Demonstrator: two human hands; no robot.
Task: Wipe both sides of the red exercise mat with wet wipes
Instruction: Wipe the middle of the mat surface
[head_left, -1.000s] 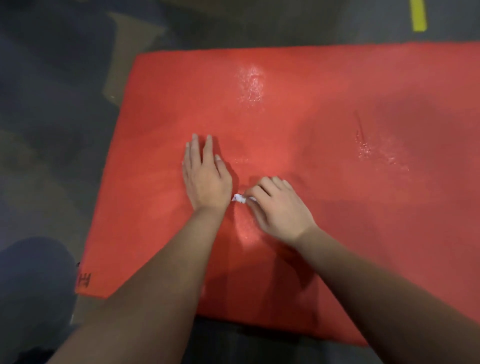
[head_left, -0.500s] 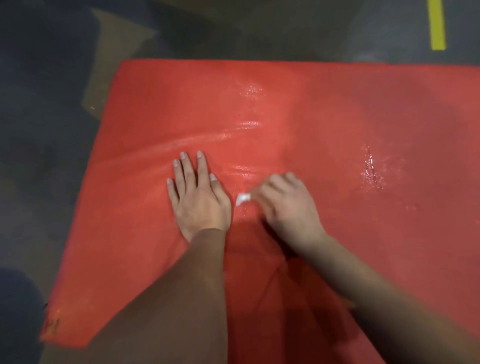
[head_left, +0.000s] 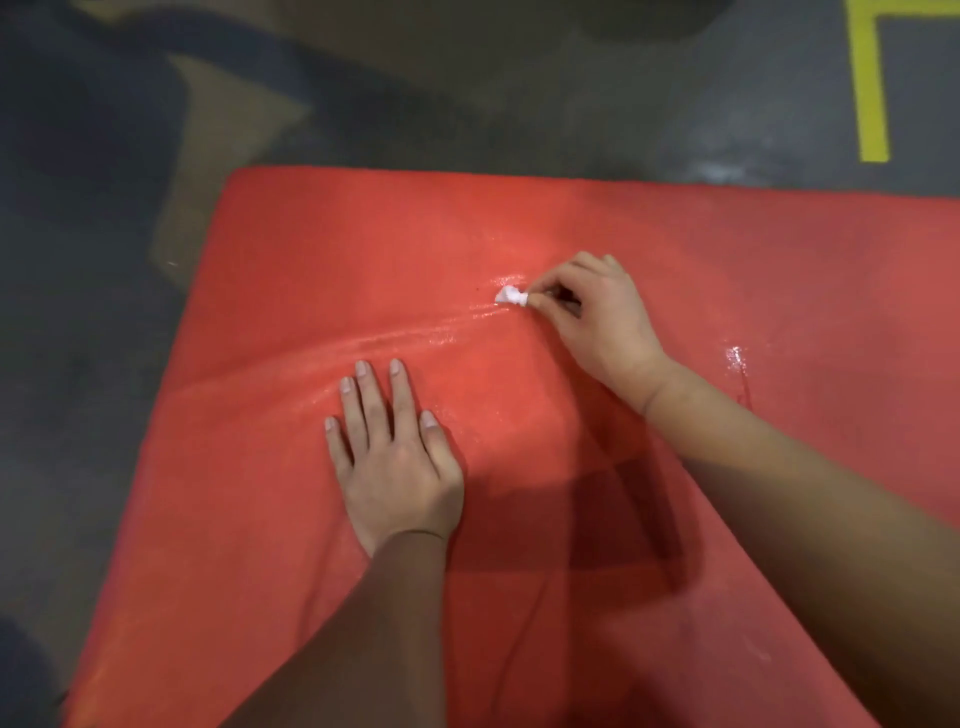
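Note:
The red exercise mat (head_left: 270, 291) lies flat on the floor and fills most of the head view. My left hand (head_left: 395, 467) rests palm down on it with straight fingers, near the middle. My right hand (head_left: 597, 317) is farther up and to the right, its fingers curled around a small crumpled white wet wipe (head_left: 511, 297) that it presses onto the mat. Only the wipe's tip shows past the fingertips. A shiny wet streak runs across the mat between the two hands.
Grey concrete floor (head_left: 78, 364) surrounds the mat on the left and beyond its far edge. A yellow painted line (head_left: 870, 83) marks the floor at the top right. A wet glistening spot (head_left: 735, 358) sits on the mat at the right.
My right hand has slid the wipe away from the left hand, up and to the right across the mat, leaving a wet streak. My left hand stays flat in place.

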